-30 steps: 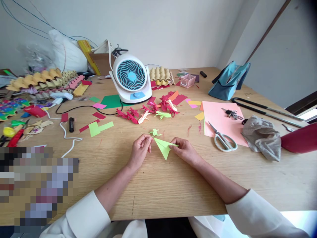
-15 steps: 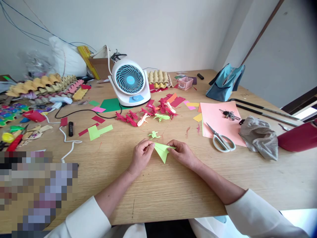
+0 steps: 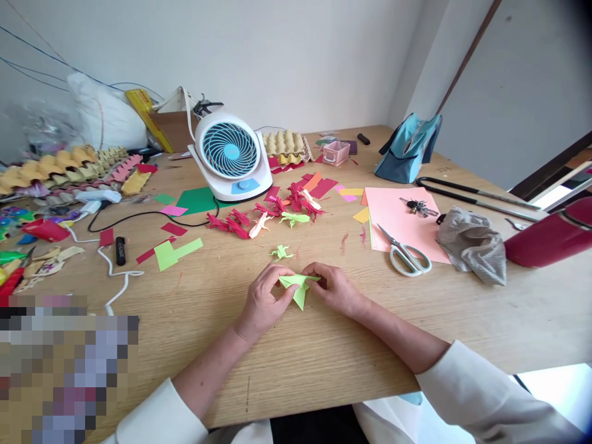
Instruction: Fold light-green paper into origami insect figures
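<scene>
Between my hands is a light-green folded paper, its lower point hanging toward me. My left hand pinches its left side, the thumb lying on the paper's face. At the paper's right corner, my right hand grips with thumb and fingers. Just beyond the hands sits a small light-green origami frog. Farther back, several red folded figures lie in a row, with a pale one and a larger light-green one among them.
A white fan stands at the back. To the right are scissors, pink paper sheets, a grey cloth and a red bottle. Leftward lie green paper scraps, a black marker and a white cord.
My left thumb has moved in over the paper's face, and a flap along its top edge is folded over. The whole view has shifted slightly.
</scene>
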{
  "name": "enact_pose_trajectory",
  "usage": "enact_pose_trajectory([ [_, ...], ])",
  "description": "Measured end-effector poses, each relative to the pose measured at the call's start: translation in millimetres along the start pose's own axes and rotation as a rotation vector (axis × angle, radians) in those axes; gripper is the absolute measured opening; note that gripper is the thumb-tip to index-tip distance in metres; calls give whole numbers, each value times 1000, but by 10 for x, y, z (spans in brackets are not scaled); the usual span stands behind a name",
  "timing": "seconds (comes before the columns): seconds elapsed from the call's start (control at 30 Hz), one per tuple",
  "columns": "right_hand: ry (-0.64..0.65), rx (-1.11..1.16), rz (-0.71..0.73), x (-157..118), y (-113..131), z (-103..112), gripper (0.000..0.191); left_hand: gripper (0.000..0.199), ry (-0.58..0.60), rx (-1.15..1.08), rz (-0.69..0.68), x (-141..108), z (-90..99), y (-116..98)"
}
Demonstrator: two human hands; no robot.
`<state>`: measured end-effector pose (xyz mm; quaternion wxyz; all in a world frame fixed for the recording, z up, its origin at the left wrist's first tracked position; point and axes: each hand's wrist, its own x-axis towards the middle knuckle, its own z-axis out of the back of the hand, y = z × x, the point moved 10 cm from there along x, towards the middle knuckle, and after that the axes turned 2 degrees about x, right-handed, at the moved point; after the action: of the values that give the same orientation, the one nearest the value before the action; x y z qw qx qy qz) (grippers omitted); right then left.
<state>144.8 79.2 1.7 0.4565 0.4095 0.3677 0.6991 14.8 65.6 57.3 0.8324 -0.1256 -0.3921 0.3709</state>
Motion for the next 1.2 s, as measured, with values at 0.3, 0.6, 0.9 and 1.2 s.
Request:
enact_pose_trajectory([
  [0.3, -25, -124, 91, -24, 41, -5, 29, 32, 61, 180, 83, -65, -108, 191],
  [0.6, -16, -474, 295, -38, 257, -1, 22, 22, 152, 91, 282, -100, -248, 540],
  [0.9, 169, -710, 262, -68, 204, -176, 16, 27, 114, -32, 312, -71, -186, 468],
  [1.2, 240, -816, 218, -62, 176, -202, 16, 20, 117, -374, 422, -94, -250, 526],
])
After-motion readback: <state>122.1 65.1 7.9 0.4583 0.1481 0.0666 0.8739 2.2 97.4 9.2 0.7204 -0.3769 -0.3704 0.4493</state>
